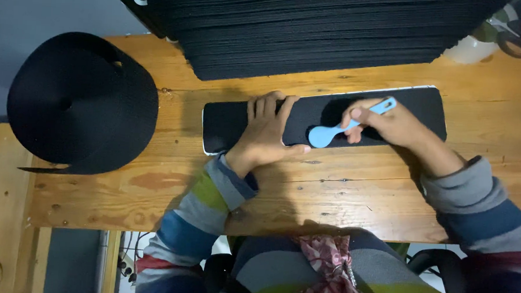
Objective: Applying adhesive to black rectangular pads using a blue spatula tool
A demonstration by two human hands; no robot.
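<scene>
A long black rectangular pad [426,110] with a thin white edge lies flat on the wooden table [340,197]. My left hand [268,132] presses flat on the pad's left part, fingers spread and pointing away from me. My right hand [387,123] grips a light blue spoon-shaped tool [331,132] by its handle. The tool's round head rests on the pad's near edge, just right of my left thumb.
A tall stack of black sheets [312,31] fills the table's far side. A large roll of black strap [81,100] sits at the left. A white cup [472,50] and dark scissors handles [514,40] are at the far right. A chair base and cables show below the table.
</scene>
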